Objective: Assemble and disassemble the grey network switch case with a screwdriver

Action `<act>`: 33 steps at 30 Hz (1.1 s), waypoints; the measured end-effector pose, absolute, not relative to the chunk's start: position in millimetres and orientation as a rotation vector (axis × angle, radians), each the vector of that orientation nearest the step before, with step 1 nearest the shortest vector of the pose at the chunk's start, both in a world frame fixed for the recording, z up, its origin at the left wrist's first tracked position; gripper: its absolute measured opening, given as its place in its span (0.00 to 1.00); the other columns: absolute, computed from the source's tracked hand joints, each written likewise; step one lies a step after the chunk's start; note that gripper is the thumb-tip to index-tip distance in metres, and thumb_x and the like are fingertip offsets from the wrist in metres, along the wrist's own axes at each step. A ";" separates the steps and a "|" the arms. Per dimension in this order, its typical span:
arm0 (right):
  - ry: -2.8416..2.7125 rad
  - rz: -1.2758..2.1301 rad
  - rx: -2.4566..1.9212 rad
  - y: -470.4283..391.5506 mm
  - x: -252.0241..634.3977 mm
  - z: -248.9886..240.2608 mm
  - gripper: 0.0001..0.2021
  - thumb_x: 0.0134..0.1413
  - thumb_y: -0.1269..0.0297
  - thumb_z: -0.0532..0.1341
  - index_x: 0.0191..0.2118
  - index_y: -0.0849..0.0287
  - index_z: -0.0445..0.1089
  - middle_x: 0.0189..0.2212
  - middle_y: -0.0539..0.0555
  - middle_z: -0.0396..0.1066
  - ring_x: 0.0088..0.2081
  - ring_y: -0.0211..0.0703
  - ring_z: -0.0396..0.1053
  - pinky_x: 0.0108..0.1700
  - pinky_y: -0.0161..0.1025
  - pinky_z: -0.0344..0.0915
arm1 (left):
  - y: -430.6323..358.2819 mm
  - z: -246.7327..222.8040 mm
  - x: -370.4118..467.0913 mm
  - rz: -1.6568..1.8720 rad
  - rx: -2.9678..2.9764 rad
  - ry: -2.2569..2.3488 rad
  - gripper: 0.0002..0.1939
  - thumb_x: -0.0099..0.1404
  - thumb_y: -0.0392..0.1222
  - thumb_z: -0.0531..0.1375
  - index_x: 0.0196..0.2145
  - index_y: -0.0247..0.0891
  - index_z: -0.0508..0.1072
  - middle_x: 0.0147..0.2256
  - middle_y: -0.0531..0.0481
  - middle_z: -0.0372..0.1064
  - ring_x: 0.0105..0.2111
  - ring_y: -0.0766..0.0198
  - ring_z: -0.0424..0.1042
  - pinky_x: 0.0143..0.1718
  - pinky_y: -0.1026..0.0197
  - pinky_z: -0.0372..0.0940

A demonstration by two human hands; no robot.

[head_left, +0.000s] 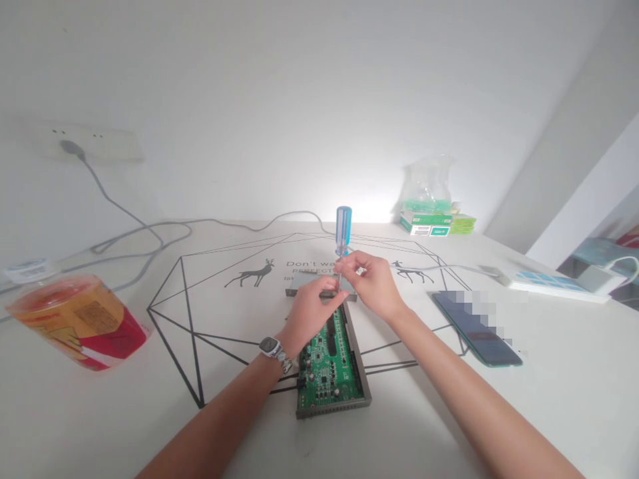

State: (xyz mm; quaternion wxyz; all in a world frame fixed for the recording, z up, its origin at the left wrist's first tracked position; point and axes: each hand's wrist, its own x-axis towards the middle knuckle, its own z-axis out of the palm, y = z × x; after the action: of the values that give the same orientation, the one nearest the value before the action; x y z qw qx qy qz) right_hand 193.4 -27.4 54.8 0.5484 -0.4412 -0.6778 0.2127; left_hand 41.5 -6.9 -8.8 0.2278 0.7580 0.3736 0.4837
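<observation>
A screwdriver (343, 229) with a clear blue handle stands upright, tip down, over the far end of a green circuit board (324, 376) in a grey metal frame. My right hand (374, 283) pinches its shaft just below the handle. My left hand (312, 309), with a watch (270, 346) on the wrist, has thumb and fingers closed at the lower end of the shaft. Whatever is between those left fingertips, and the screwdriver's tip, are hidden. Behind the left fingers lies a flat grey metal piece (295, 286), partly covered.
To the left stands a tilted-looking drink bottle (80, 319). A phone (474, 326) lies right of my right forearm, near a white power strip (544, 283). Green-and-white boxes (424, 223) sit against the wall. A grey cable (210, 221) runs along the back.
</observation>
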 end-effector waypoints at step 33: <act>-1.585 0.562 -1.049 -22.4 192.7 56.1 0.09 0.55 0.60 0.65 0.28 0.56 0.70 0.23 0.49 0.71 0.28 0.40 0.67 0.31 0.39 0.66 | -7.9 1.0 35.4 1.099 2.173 0.907 0.13 0.72 0.40 0.53 0.33 0.39 0.76 0.37 0.49 0.81 0.38 0.58 0.79 0.40 0.60 0.69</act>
State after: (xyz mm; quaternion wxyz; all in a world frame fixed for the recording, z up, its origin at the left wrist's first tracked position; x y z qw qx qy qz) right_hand 192.7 -22.4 56.1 0.5479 -0.4429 -0.6688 0.2374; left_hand 35.4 -7.9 1.0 0.2684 0.8056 0.3363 0.4073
